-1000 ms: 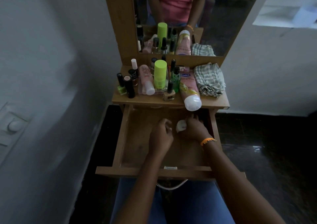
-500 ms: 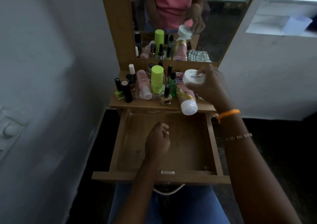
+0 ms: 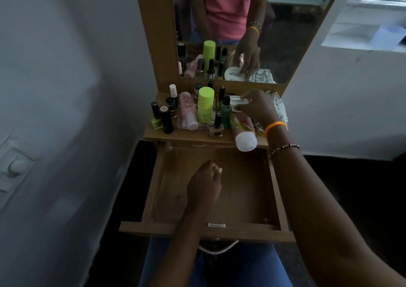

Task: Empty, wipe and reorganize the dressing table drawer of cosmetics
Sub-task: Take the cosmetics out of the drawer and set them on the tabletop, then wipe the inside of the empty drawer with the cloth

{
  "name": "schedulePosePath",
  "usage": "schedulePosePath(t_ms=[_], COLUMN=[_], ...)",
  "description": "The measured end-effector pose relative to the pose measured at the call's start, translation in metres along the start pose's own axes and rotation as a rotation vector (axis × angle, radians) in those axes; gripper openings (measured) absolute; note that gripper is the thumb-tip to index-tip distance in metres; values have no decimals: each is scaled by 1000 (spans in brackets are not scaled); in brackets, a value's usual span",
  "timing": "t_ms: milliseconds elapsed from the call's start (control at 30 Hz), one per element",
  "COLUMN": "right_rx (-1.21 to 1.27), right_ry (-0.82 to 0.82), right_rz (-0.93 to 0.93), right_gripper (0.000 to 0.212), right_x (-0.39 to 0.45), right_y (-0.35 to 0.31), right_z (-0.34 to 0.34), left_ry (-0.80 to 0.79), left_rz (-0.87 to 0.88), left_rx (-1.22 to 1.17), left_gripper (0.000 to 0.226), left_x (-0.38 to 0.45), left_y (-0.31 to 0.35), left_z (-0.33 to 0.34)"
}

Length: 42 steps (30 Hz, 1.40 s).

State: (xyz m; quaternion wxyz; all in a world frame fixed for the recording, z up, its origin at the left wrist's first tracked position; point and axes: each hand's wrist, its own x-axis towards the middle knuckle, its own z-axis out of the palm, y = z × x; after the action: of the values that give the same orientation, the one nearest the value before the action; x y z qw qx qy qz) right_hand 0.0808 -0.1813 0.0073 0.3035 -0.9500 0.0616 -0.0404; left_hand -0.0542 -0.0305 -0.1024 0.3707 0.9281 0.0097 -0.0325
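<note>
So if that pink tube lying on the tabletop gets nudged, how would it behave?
The pink tube lies on its side with its white cap overhanging the tabletop edge, so it could probably tip into the open drawer. Its rounded body may roll.

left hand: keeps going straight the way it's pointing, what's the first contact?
Likely the white cap of the pink tube overhanging the tabletop edge, if the left hand stays high; lower, the drawer back wall. Depth unclear.
</note>
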Motion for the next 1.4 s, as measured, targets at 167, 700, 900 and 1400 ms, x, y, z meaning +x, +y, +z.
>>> schedulePosePath(t_ms=[167,700,900,1400], right_rx=[2,37,300,943], right_ry=[201,390,559,134], right_rz=[33,73,161,11], right_gripper=[36,35,25,18], right_x=[-18,-42,-83,-216], right_y=[15,83,79,37], right_z=[-18,-3,-28,-3], left_ry=[-28,-158,-140,223], left_rz=[-28,-103,-85,-135], left_rx=[22,-5,21,-247], left_gripper=[26,21,17,17], left_x=[-1,0,2,-9], left_y=[2,0,-2,-28], left_z=[-2,-3,-1,-68])
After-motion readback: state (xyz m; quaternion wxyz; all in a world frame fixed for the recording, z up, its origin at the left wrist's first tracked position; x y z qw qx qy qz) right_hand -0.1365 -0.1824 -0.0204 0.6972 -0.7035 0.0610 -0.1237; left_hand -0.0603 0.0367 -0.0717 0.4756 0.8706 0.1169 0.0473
